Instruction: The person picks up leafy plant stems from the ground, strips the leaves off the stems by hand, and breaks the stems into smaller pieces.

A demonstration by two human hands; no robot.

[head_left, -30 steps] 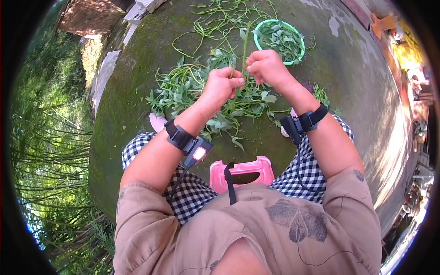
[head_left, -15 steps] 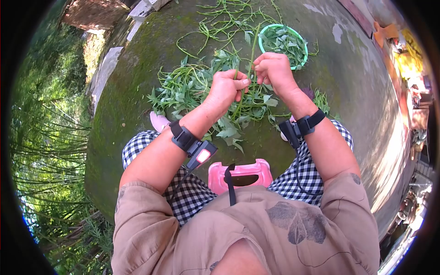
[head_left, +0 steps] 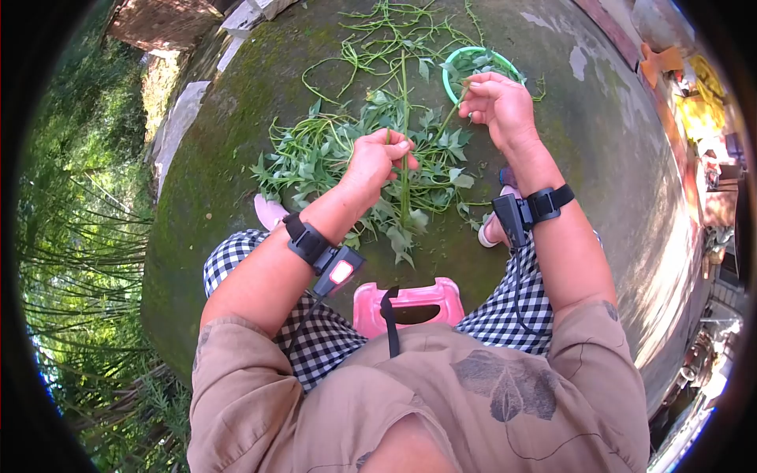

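Observation:
My left hand [head_left: 377, 164] is closed on a long green stem [head_left: 404, 102], which stands up past the fingers and has leaves hanging at its lower end. To the right, my right hand [head_left: 501, 109] pinches a thin green sprig [head_left: 453, 115] between thumb and fingers, in front of the near edge of a green-rimmed basket [head_left: 449, 82] with leaves in it. Under and around my left hand lies a heap of leafy vines [head_left: 315, 158] on the ground. Bare stems [head_left: 371, 49] are strewn beyond the heap.
A pink plastic stool [head_left: 369, 309] is between my legs. Pink shoes [head_left: 270, 211] show at both sides of the heap. Stone blocks [head_left: 183, 118] and green plants [head_left: 87, 260] border the left side. Yellow and orange items [head_left: 702, 106] lie at the far right.
My right hand has moved right and away from my left hand, now with a sprig in its fingers. My left hand has shifted slightly left and down, with the long stem now nearly upright.

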